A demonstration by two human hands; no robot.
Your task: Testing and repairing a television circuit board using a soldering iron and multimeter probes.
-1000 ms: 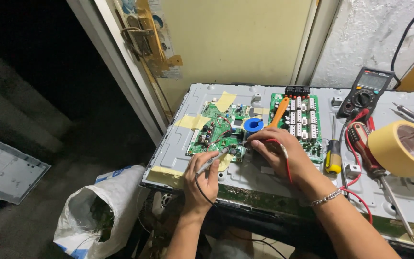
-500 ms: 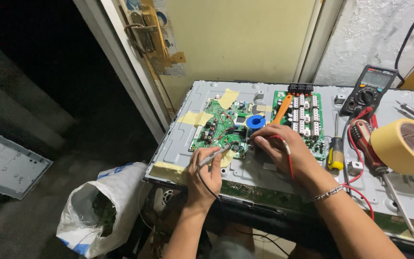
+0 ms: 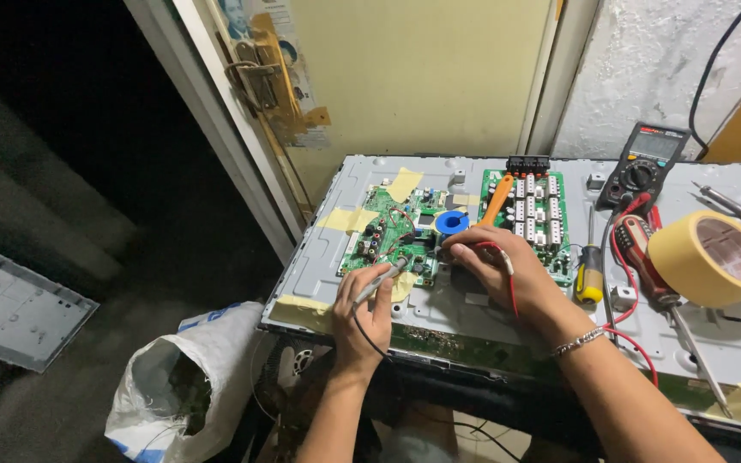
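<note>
Left hand (image 3: 360, 310) grips your black probe (image 3: 381, 281), tip on the green board (image 3: 388, 231) at your 11 o'clock. Right hand (image 3: 508, 273) pinches the red probe (image 3: 495, 250) at 12, beside the blue spool (image 3: 451, 223). Probing looks underway; next, steady both tips.

You're at a makeshift electronics repair bench. A multimeter (image 3: 642, 165), screwdrivers (image 3: 589, 273), a masking tape roll (image 3: 713, 259) and green circuit boards (image 3: 396, 231) lie on an opened metal panel (image 3: 319, 266), beside a rough plastered wall (image 3: 645, 69).
</note>
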